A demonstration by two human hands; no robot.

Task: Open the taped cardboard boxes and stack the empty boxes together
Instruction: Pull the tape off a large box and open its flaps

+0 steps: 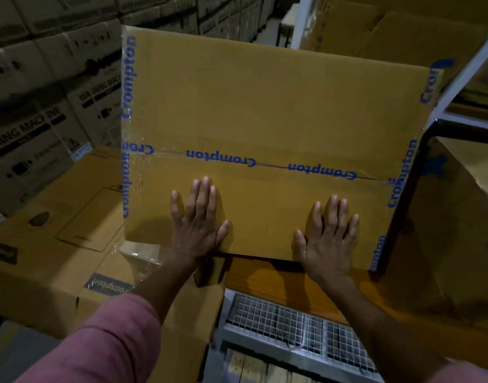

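- Pink sleeve (107,335) on the person's left arm fills the near corner, below the taped cardboard box (265,111).
- Left hand (198,219) and right hand (330,236) lie flat on the box's top near its front edge, fingers straight, gripping nothing.
- Clear tape (270,161) printed in blue seals the box's centre seam.
- Left of the box sits a lower carton (52,239); behind that, stacked washing-machine cartons (43,87).
- Under the box's front edge run an orange rack beam (278,283) and wire mesh decking (292,324).
- Right of the box stands another brown carton (447,230).

Matt cardboard box (265,106), glossy clear tape (273,163); metal wire mesh (292,324).
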